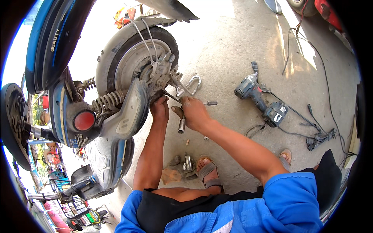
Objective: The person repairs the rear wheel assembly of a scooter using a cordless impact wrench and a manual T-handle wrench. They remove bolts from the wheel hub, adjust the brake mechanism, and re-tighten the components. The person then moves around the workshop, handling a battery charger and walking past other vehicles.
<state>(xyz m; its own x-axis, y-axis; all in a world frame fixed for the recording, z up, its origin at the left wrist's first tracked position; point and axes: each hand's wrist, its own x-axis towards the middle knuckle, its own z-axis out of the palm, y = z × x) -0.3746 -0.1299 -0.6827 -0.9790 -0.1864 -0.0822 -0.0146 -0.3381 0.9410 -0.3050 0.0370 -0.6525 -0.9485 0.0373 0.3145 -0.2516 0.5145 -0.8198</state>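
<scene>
A grey and blue scooter leans at the left, its rear wheel (120,64) and dusty hub (153,70) toward me. My left hand (159,106) is curled closed at the mechanism just below the hub; what its fingers hold is hidden. My right hand (193,112) grips a metal socket wrench (181,124) with crossing arms, beside a thin shaft reaching toward the hub. A U-shaped metal piece (193,84) lies just beyond. Loose cylindrical sockets (188,163) lie on a dirty rag (173,174) near my sandalled foot.
A cordless impact wrench (256,99) lies on the concrete floor (233,46) at right, among cables and plugs (318,141). Part of a red vehicle (326,13) is at top right. A black wire basket (70,206) stands at lower left. My feet are below my hands.
</scene>
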